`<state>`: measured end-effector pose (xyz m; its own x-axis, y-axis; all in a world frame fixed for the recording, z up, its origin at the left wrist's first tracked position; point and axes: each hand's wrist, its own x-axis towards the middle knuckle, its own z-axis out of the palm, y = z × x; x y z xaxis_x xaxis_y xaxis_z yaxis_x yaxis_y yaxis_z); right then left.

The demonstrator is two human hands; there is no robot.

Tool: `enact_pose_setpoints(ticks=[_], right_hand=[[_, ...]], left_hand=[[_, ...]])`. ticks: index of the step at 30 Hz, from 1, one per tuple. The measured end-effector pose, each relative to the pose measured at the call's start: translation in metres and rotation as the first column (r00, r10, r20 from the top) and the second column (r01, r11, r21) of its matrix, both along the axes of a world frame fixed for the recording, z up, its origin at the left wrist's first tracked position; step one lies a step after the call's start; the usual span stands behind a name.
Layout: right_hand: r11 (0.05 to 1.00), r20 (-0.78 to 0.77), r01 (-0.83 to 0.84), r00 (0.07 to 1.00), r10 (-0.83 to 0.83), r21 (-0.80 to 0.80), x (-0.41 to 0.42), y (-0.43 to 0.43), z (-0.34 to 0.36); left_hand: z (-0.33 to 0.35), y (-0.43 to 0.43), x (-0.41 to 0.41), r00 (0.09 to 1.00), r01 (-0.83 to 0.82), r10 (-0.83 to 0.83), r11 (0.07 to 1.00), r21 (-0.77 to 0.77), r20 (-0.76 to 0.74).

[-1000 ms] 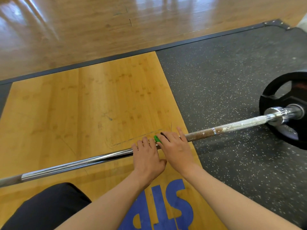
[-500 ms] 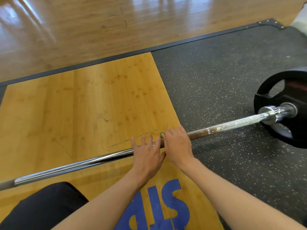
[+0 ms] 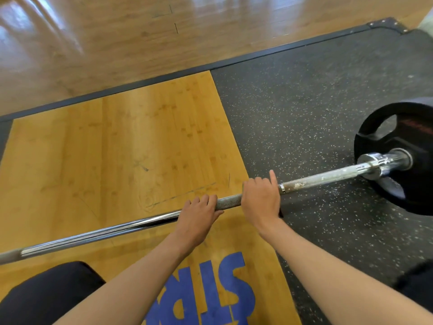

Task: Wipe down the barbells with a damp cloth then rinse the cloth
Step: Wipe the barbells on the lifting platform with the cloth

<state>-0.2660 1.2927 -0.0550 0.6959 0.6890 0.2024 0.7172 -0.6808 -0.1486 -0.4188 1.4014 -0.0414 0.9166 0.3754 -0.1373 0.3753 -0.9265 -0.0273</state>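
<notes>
We find the barbell (image 3: 117, 229) lying across the wooden platform (image 3: 117, 148). Its right end runs out over the speckled rubber mat (image 3: 293, 113), where it carries a black weight plate (image 3: 424, 165).

The left hand (image 3: 199, 215) grips the bar from above, with the fingers curled over the far side, at the point where the bright chrome section meets the dull grey section. The right hand (image 3: 260, 200) grips the bar just to the right, at the edge of the platform. Its fingers are wrapped over the top and the index finger is raised off the bar. A short length of grey bar shows between the two hands.

Right of the right hand, the bar is rusty and flecked with white. Blue lettering (image 3: 210, 289) marks the platform beneath the forearms, and a dark-clothed knee (image 3: 46, 296) shows at lower left.
</notes>
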Motion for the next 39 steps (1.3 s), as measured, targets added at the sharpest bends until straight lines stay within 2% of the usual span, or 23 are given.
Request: enact_pose_setpoints(ticks=[3,8,11,15,18,22,25,27,29,31,33,36,39], right_hand=[[0.973,-0.005,-0.169,0.985,0.172,0.158,-0.034,0.006,-0.014],[0.902,0.094,-0.404,0.914,0.394,0.152,0.003,-0.033,-0.024],[0.923,0.082,-0.370,0.928,0.363,0.105,0.039,-0.055,-0.019],[0.973,0.015,-0.231,0.973,0.231,0.003,0.058,-0.056,-0.009],[0.995,-0.029,-0.093,0.995,0.095,0.045,0.034,-0.027,-0.002],[0.981,-0.037,-0.152,0.987,0.157,0.117,0.006,-0.008,-0.019],[0.955,0.026,-0.253,0.967,0.252,0.155,0.009,-0.027,-0.024],[0.931,0.083,-0.338,0.941,0.329,0.139,0.017,-0.046,-0.023],[0.930,0.126,-0.352,0.933,0.338,0.105,0.030,-0.059,-0.020],[0.962,0.111,-0.266,0.960,0.259,0.062,0.042,-0.063,-0.017],[0.994,0.078,-0.103,0.992,0.101,0.024,0.037,-0.048,-0.015],[0.990,-0.024,0.108,0.994,-0.106,0.096,0.000,-0.016,-0.013],[0.989,-0.022,-0.006,1.000,0.010,0.145,-0.019,-0.017,-0.018]], left_hand=[[0.005,0.006,0.005,0.997,0.011,-0.014,0.999,-0.036,-0.080],[0.006,0.009,0.014,0.981,0.112,-0.101,0.992,0.056,-0.164],[0.018,0.000,0.026,0.975,0.109,-0.106,0.994,0.002,-0.195],[0.036,-0.016,0.048,0.972,-0.011,-0.028,0.987,-0.163,-0.234],[0.037,-0.020,0.060,0.971,-0.045,-0.018,0.966,-0.255,-0.240],[0.027,-0.015,0.070,0.964,-0.062,-0.045,0.922,-0.383,-0.264],[0.022,-0.011,0.068,0.970,-0.009,-0.090,0.915,-0.402,-0.225],[0.016,-0.008,0.066,0.970,0.042,-0.128,0.925,-0.377,-0.207],[0.013,-0.006,0.066,0.965,0.080,-0.158,0.937,-0.339,-0.211],[0.010,-0.006,0.066,0.962,0.091,-0.170,0.937,-0.339,-0.214],[0.012,-0.008,0.066,0.969,0.076,-0.154,0.930,-0.359,-0.194],[0.008,-0.007,0.068,0.973,0.024,-0.117,0.907,-0.421,-0.198],[0.008,-0.005,0.071,0.967,0.004,-0.120,0.891,-0.455,-0.225]])
